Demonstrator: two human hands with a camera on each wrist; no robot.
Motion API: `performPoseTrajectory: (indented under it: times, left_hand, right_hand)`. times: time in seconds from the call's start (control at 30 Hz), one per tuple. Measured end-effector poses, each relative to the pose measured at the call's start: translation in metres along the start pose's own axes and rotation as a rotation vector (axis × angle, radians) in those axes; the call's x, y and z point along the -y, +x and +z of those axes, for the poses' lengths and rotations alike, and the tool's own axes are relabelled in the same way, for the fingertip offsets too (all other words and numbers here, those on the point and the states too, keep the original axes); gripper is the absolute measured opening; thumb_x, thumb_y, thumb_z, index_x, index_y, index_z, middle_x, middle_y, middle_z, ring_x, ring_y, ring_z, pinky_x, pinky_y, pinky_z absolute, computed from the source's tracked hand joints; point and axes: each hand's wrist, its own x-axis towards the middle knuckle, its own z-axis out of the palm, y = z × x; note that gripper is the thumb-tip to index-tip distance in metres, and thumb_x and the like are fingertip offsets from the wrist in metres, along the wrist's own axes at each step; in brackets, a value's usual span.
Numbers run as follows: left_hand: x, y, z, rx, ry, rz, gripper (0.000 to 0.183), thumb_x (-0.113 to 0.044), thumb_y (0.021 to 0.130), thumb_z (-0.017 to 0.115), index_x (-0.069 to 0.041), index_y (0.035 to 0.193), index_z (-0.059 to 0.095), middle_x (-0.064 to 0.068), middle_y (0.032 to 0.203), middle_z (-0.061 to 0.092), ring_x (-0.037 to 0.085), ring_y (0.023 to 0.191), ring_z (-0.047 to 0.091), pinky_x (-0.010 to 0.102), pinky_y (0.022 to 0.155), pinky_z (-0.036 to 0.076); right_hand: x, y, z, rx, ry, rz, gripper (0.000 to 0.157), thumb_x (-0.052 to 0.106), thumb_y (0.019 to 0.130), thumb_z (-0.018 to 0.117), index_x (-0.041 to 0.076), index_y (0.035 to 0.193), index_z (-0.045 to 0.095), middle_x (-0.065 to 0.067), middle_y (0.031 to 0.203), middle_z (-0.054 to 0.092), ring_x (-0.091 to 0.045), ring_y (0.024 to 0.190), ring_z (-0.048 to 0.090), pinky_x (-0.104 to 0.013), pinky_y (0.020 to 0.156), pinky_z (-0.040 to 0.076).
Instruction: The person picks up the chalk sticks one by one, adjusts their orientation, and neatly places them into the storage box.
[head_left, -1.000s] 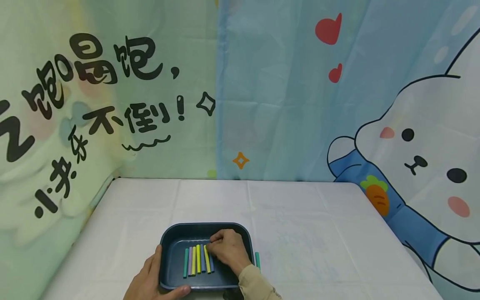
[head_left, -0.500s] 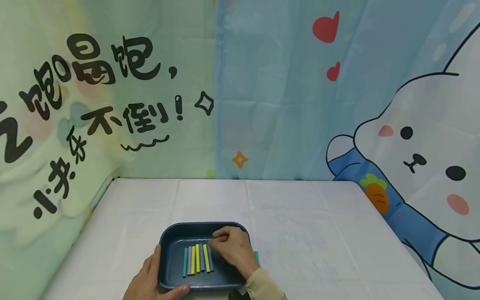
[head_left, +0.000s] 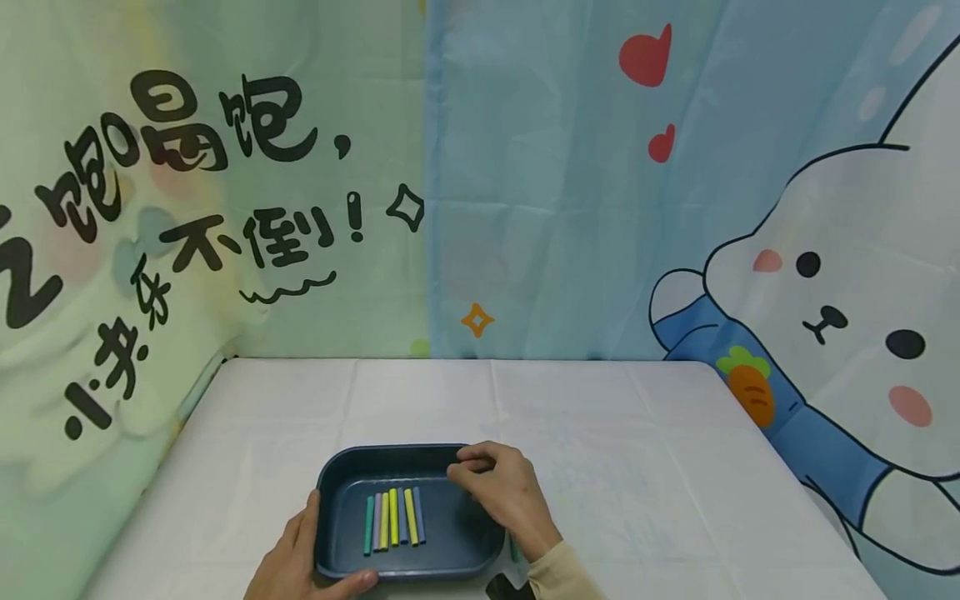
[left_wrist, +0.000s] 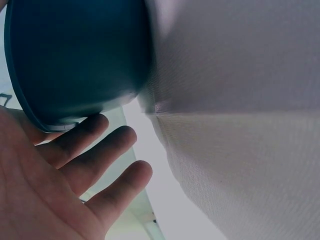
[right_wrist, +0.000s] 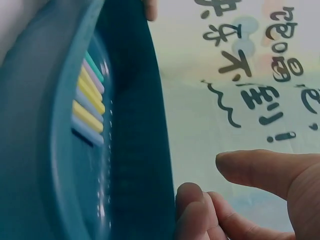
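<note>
Several chalk sticks (head_left: 393, 518) in green, purple, yellow and blue lie side by side in a dark blue tray (head_left: 465, 542). At the tray's left front corner is my left hand (head_left: 292, 554), its thumb along the front rim and its fingers at the left side. Those fingers (left_wrist: 107, 185) look straight and spread in the left wrist view. Over the tray's right rim hovers my right hand (head_left: 506, 492), nothing visible in its grasp. Its thumb and fingers stand apart in the right wrist view. Just right of the tray lies another green chalk stick (head_left: 514, 548), mostly hidden behind the right wrist.
A white cloth (head_left: 637, 467) covers the table. Behind it hangs a printed curtain (head_left: 540, 208) with lettering and a cartoon bear. Something black (head_left: 510, 587) shows beside the right sleeve at the bottom edge.
My right hand has moved right, from the chalk row to the tray's right rim. The rightmost blue stick now shows fully. The left hand and tray stay nearly still.
</note>
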Motion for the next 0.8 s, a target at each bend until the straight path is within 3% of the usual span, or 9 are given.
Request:
performPoseTrajectory:
  times: [0.3, 0.53, 0.8]
  left_hand:
    - [-0.001, -0.001, 0.000, 0.004, 0.010, -0.013, 0.142, -0.086, 0.065, 0.070, 0.005, 0.159, 0.014, 0.034, 0.146, 0.042, 0.047, 0.118, 0.057, 0.062, 0.093, 0.051]
    - [-0.003, -0.001, -0.002, 0.008, 0.008, -0.025, 0.142, -0.085, 0.065, 0.070, 0.005, 0.159, 0.013, 0.034, 0.145, 0.042, 0.047, 0.118, 0.056, 0.062, 0.093, 0.050]
    - [-0.003, 0.000, 0.000, 0.015, 0.013, -0.043, 0.144, -0.087, 0.064, 0.069, 0.005, 0.160, 0.013, 0.035, 0.145, 0.042, 0.047, 0.118, 0.056, 0.063, 0.093, 0.050]
  right_hand:
    - [-0.015, -0.007, -0.021, -0.092, 0.012, 0.042, 0.036, 0.028, 0.090, 0.078, 0.006, 0.118, 0.072, -0.006, 0.100, 0.069, -0.023, 0.079, 0.070, -0.040, 0.070, 0.059]
    - [-0.026, -0.008, -0.030, -0.174, -0.005, 0.132, 0.037, 0.026, 0.086, 0.078, 0.005, 0.116, 0.073, -0.004, 0.097, 0.072, -0.018, 0.076, 0.069, -0.033, 0.069, 0.057]
    - [-0.043, -0.009, -0.033, -0.188, -0.051, 0.137, 0.036, 0.026, 0.085, 0.078, 0.005, 0.113, 0.074, -0.001, 0.094, 0.072, -0.018, 0.071, 0.068, -0.032, 0.063, 0.052]
